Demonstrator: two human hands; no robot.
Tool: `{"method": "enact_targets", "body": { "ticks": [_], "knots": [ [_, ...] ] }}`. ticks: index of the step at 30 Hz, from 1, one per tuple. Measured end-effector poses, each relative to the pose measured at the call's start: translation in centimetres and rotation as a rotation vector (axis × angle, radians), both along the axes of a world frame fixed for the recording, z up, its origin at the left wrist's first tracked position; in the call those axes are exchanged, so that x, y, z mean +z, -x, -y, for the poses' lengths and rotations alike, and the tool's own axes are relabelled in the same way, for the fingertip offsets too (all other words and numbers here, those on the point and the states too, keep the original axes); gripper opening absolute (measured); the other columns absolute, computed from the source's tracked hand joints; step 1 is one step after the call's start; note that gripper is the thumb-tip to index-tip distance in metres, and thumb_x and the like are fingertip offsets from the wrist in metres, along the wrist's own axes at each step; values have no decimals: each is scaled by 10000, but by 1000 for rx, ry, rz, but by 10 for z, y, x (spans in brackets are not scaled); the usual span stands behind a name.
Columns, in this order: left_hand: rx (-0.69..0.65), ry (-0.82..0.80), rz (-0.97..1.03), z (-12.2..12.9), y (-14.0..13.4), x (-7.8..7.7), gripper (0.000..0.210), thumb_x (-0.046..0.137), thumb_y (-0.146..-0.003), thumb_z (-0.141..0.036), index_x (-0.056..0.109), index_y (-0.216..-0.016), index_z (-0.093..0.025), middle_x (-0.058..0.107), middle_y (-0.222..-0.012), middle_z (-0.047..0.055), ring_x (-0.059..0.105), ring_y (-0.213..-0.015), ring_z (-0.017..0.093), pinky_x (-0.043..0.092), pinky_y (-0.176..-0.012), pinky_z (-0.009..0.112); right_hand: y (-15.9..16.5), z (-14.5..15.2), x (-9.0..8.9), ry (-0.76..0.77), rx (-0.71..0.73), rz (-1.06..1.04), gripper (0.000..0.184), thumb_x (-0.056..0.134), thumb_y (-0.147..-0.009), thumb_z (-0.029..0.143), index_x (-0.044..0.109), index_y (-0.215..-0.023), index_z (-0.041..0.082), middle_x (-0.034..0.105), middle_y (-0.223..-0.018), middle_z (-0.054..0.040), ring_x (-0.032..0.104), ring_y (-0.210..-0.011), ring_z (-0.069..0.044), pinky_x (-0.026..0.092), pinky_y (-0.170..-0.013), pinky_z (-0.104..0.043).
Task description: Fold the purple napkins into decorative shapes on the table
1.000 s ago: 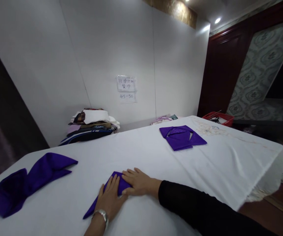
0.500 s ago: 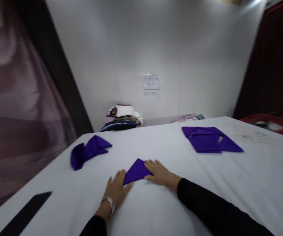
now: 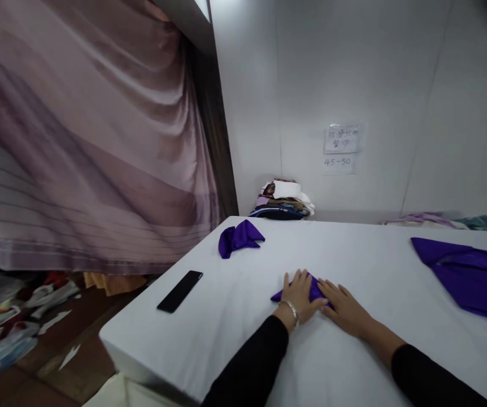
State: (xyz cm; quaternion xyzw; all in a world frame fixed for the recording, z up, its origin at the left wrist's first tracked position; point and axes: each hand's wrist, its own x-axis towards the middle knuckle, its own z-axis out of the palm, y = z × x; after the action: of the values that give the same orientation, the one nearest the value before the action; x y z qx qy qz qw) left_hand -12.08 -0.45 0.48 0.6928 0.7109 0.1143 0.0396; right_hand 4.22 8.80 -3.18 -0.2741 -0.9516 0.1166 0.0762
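A purple cloth napkin (image 3: 314, 290), folded into a small triangle, lies on the white-covered table between my hands. My left hand (image 3: 300, 298), with a bracelet at the wrist, rests flat across its left and middle part, fingers spread. One pointed corner sticks out to the left of that hand. Stretched fingers of my right hand (image 3: 346, 308) lie on the napkin's right side. The two hands almost touch, and they hide much of the cloth. Farther off on the left stands a folded, upright purple napkin (image 3: 243, 236).
A larger purple cloth (image 3: 472, 277) lies folded at the right. A black phone-like slab (image 3: 179, 291) is near the left edge of the table (image 3: 150, 339). Piled fabrics (image 3: 281, 202) sit behind the table. A pink curtain (image 3: 142, 141) hangs at the left, above bags on the floor.
The view has swung left, showing the curtain and floor. My left hand has moved from the napkin's left corner onto its middle, closer to my right hand, which stays on the right side.
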Motion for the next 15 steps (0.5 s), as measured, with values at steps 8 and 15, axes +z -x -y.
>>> {"method": "enact_targets", "body": {
  "ticks": [8,15],
  "knots": [
    [37,69,19,1,10,-19,697,121,-824,-556,170,-1386,-146,160,-1469,69,46,-1349,214,24,-1081,485,-1,-4,-8,-16,17,-42,669,258,-842,602,200,-1397,232,216,-1439,-30,155,-1320,-231,145,-1067,-442],
    [194,134,-1,18,27,-6,783,179,-784,-641,179,-1386,-141,186,-1461,62,91,-1344,244,62,-1084,467,-2,5,12,58,0,-29,705,263,-836,618,212,-1396,192,197,-1444,-65,139,-1324,-244,105,-1064,-449]
  ]
}}
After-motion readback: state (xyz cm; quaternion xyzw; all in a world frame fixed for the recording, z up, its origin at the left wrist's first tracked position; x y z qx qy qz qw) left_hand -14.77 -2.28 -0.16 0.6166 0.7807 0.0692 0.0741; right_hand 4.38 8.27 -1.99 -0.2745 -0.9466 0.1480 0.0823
